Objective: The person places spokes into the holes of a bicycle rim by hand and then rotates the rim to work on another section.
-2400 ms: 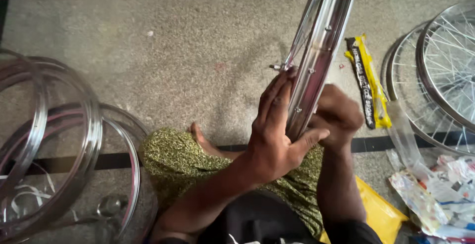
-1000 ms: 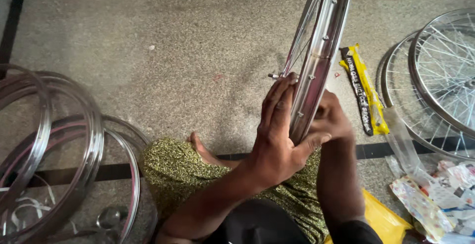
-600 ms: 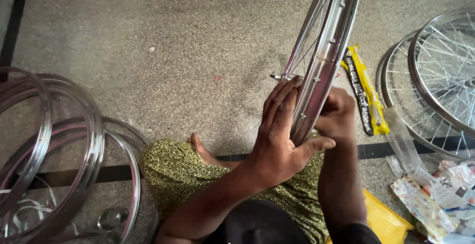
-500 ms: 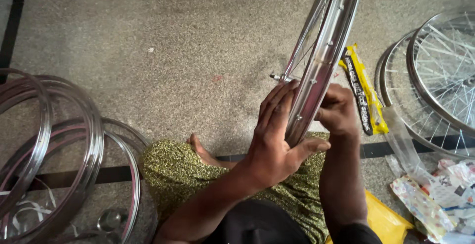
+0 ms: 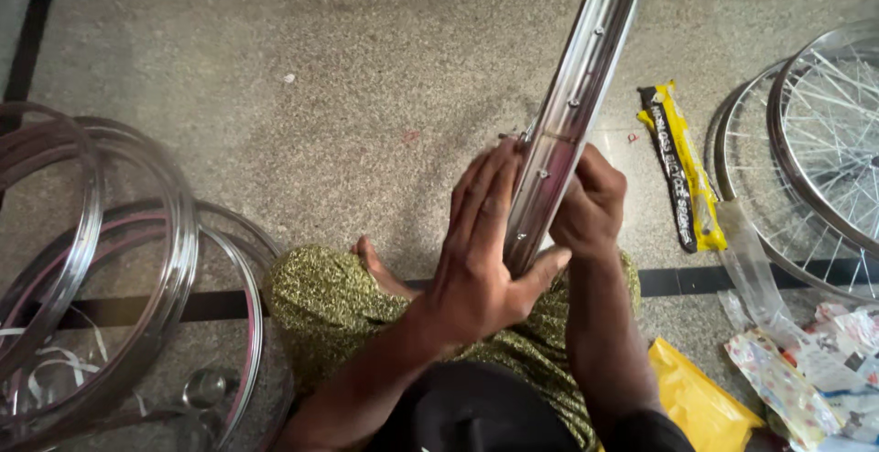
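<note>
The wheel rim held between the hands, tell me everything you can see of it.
The wheel rim is a shiny silver metal hoop, seen edge-on, rising from the person's lap and out of the top of the frame. Small spoke holes dot its channel, and thin spokes show on its left side. It stands nearly upright, leaning slightly to the right. The left hand lies flat along its left side, thumb hooked beneath; the right hand is closed against its right side.

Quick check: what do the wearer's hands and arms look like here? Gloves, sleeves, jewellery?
Both hands bare: left hand and right hand have no gloves, and no rings or watch show. Forearms are bare up to the frame edge; no sleeves in view. Patterned green-yellow cloth covers the lap.
</note>
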